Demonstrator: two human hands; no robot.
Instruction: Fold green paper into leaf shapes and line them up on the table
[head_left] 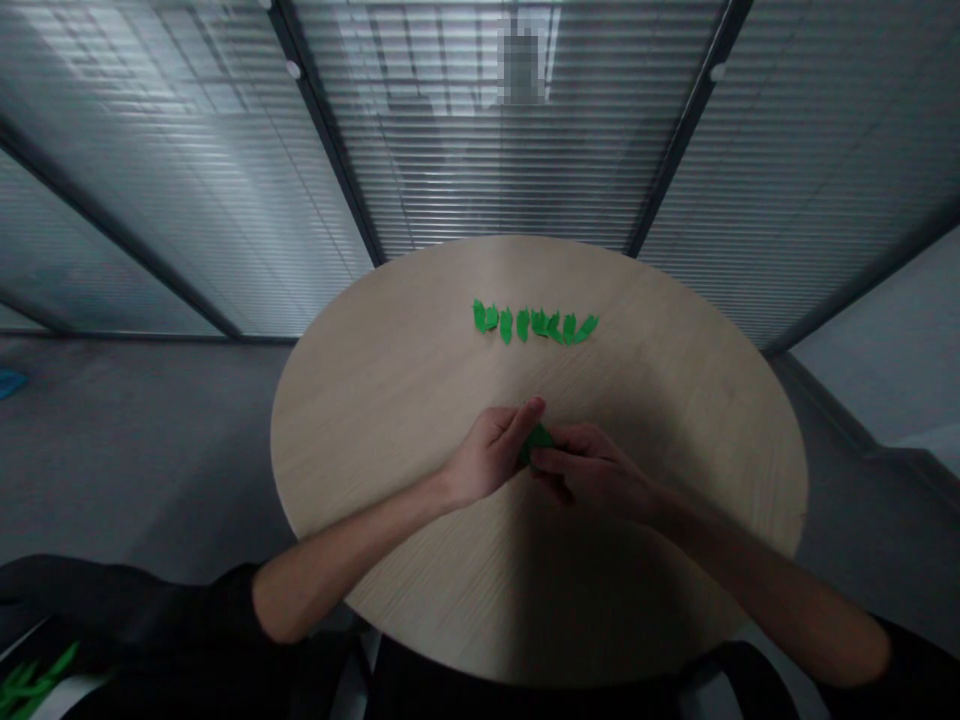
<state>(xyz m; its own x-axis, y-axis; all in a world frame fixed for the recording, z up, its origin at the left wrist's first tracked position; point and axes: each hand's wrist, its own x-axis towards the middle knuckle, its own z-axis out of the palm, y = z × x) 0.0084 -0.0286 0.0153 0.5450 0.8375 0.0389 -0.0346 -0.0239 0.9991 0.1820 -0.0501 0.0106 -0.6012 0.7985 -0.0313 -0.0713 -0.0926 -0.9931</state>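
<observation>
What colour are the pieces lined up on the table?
Bright green pieces, best seen in the head view.

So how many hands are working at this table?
2: the left hand and the right hand, together over the round wood-grain table around a green piece. No others show.

Head-worn view, forward and down
</observation>
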